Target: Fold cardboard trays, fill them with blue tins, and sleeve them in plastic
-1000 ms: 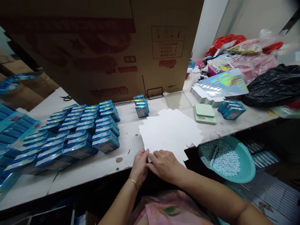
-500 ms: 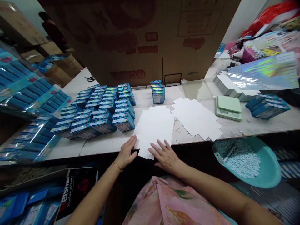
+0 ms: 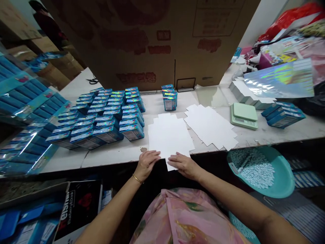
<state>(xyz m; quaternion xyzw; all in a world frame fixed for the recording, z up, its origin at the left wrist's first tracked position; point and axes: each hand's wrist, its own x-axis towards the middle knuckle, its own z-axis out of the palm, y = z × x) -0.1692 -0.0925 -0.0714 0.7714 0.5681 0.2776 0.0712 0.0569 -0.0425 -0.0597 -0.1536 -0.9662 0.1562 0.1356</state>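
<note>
A flat white carton blank (image 3: 169,135) with cut flaps lies plain side up at the table's front, its near flap reaching past the edge. At its lower left edge, my left hand (image 3: 147,164) has fingers and thumb drawn together on the card. My right hand (image 3: 185,165) is closed over the right side of the near flap, with fingertips on top and the thumb partly hidden. Beside this blank on the right lie more white carton blanks (image 3: 210,127), overlapping. Rows of filled blue boxes (image 3: 106,132) stand to the left of my hands.
A few blue boxes (image 3: 169,103) stand before a large cardboard box (image 3: 152,44). Rightward are a green scale (image 3: 243,116), blue boxes (image 3: 283,115) and a stack of white blanks (image 3: 250,95). Below the edge sits a teal basin (image 3: 284,173) of small pale pieces. A person (image 3: 47,23) is at back left.
The carton blank has turned straighter to the table edge. Both my hands have moved closer together onto its near end, their fingers changing from spread to drawn in.
</note>
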